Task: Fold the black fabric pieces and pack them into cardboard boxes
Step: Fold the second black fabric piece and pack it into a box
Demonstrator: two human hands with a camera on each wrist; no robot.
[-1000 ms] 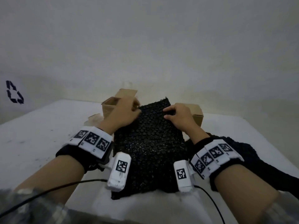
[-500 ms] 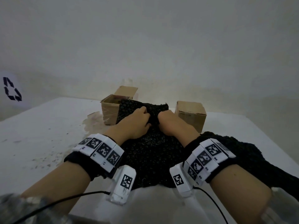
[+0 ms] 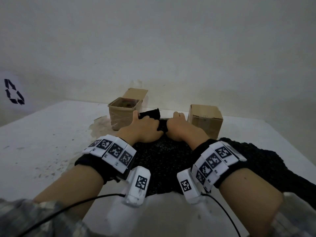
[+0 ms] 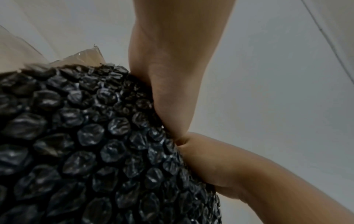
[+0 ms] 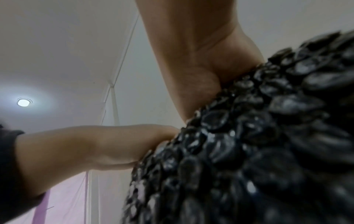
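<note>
the black bubbled fabric piece (image 3: 162,159) is lain on the white table (image 3: 42,142), between the open cardboard box (image 3: 123,115) and closed cardboard box (image 3: 205,120); its far fold is gripped by the curled left hand (image 3: 142,129) and right hand (image 3: 179,129).

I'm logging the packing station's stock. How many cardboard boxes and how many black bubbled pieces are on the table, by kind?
Cardboard boxes: 2, an open box on the left and a closed box on the right.
Black bubbled pieces: 2, the gripped piece in both hands and a loose heap at the right.
Total: 4
</note>
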